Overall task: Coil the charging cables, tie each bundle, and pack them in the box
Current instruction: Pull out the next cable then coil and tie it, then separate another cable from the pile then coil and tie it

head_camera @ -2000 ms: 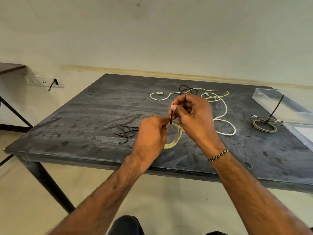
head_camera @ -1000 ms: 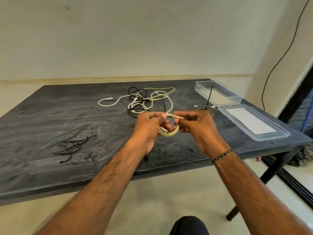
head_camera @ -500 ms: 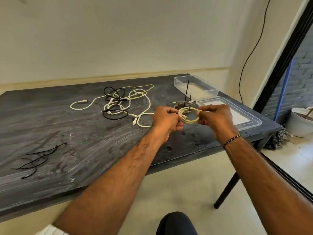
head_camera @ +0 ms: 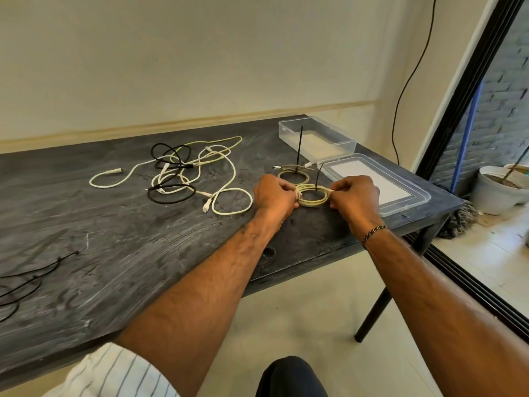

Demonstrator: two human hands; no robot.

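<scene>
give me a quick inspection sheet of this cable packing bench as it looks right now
surface: dark table, scuffed with pale marks.
job's things: clear box open at the far right; its lid lies flat nearer; a tied coil rests between them.
clutter: spare black ties at the near left.
grippers: left hand and right hand each hold a side of the held coil, tie tail upright.
cables: loose white and black cables, tangled, mid-table.
surroundings: wall cord, white bucket on the floor at right.
</scene>
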